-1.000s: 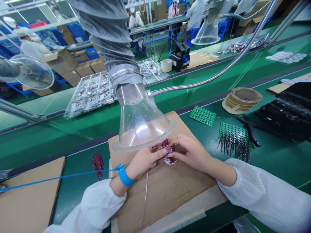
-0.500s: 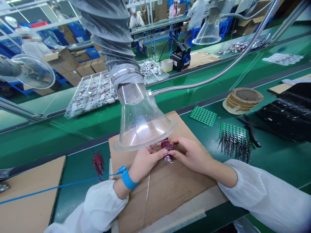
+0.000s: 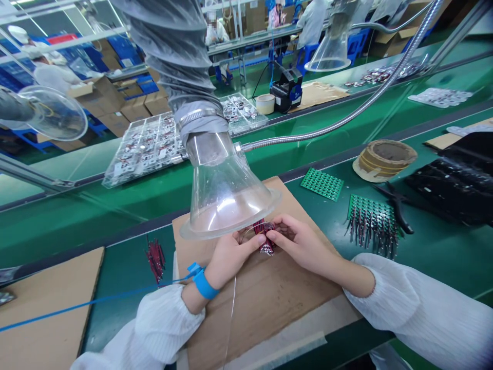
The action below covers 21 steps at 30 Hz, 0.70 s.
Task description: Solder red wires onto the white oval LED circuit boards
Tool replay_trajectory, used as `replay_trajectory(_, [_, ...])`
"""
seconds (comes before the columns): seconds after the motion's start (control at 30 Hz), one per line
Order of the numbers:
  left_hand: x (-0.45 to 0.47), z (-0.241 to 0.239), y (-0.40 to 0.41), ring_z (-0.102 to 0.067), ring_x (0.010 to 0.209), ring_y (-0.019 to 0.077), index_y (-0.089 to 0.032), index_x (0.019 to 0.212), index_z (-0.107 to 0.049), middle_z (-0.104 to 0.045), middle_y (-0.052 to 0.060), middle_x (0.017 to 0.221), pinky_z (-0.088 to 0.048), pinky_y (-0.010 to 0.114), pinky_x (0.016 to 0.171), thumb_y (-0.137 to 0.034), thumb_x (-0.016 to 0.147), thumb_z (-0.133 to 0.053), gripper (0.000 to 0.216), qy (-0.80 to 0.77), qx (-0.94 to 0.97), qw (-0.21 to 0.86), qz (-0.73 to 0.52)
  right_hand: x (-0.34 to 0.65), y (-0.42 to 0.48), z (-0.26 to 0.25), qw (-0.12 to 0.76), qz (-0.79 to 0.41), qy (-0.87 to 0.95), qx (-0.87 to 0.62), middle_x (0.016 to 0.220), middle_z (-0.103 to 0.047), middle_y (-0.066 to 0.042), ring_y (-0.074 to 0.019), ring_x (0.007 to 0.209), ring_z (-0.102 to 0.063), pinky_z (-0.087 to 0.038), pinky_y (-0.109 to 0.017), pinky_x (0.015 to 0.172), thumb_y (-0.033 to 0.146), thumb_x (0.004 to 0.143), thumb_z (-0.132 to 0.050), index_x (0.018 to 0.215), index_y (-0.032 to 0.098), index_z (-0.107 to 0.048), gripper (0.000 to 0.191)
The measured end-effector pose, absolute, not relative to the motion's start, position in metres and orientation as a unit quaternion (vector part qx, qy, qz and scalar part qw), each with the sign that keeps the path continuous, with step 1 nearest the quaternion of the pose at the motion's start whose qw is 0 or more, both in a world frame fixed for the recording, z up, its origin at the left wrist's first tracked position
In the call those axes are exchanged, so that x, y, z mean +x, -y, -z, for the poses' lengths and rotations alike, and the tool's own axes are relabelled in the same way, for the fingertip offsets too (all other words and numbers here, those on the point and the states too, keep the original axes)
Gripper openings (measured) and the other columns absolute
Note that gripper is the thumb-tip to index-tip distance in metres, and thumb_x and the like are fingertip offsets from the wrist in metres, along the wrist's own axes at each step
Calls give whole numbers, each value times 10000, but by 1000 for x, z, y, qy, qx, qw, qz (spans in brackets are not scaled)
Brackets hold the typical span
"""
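A small bundle of red and black wires (image 3: 265, 237) with bare silver ends is pinched between both my hands over a brown cardboard sheet (image 3: 265, 293). My left hand (image 3: 231, 253), with a blue wrist strap (image 3: 203, 283), grips the bundle from the left. My right hand (image 3: 298, 242) closes on it from the right. A thin silver wire (image 3: 231, 303) hangs down from the hands across the cardboard. Just above the bundle hangs a clear funnel-shaped extraction hood (image 3: 227, 198), which hides part of my left fingers.
More red wires (image 3: 155, 257) lie left of the cardboard. To the right are two green circuit panels (image 3: 322, 183), one (image 3: 370, 216) bristling with wires, black cutters (image 3: 396, 205), a tape roll (image 3: 385, 155) and black trays (image 3: 454, 180). Clear parts trays (image 3: 150, 146) sit behind. Other people work in the background.
Both hands have turned and shifted the bundle slightly upward toward the hood. The short silver wire seen above the bundle a second ago no longer shows.
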<state>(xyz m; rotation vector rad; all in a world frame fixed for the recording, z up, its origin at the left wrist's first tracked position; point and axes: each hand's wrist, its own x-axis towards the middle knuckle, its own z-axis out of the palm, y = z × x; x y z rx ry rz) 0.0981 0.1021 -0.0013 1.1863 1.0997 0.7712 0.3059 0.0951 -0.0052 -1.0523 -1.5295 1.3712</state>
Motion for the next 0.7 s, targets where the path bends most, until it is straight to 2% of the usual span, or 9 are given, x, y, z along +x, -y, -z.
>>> replay_trajectory(0.17, [102,-6,-103,-638,769,146,-184,1217,-682,-727,42,954,-478,247,627,-437,868,-837,458,-455,493,651,-355,306,-97,9,401,-555,593,-423,916,-756,-27,-198,854,-752,-603,-325,752,511,1016,-671,1011,234,-648,277])
replay_trajectory(0.33, [102,-3,-103,-685,941,198,-176,1240,-679,-760,87,1139,-550,287,765,-435,877,-827,470,-452,520,634,-351,305,-97,9,397,-570,573,-434,913,-750,-31,-194,812,-745,-617,-322,714,559,988,-688,993,228,-647,334])
replay_trajectory(0.47, [100,3,-103,-659,866,157,-177,1291,-668,-751,97,1237,-540,270,745,-444,879,-831,518,-464,533,617,-346,305,-97,9,397,-578,561,-440,918,-738,-35,-188,797,-734,-621,-323,714,582,964,-709,974,224,-641,364])
replay_trajectory(0.6, [101,1,-103,-644,805,134,-179,1272,-677,-756,86,1166,-526,245,701,-449,889,-820,489,-447,527,631,-353,305,-97,10,402,-579,565,-429,903,-732,-26,-184,805,-729,-610,-314,718,571,975,-702,977,225,-641,352])
replay_trajectory(0.7, [101,-3,-104,-527,593,73,-179,1294,-671,-752,64,1046,-422,211,527,-488,898,-798,518,-455,508,649,-338,305,-97,11,405,-570,578,-420,923,-745,-25,-189,851,-737,-602,-314,746,538,1004,-683,1029,228,-660,311])
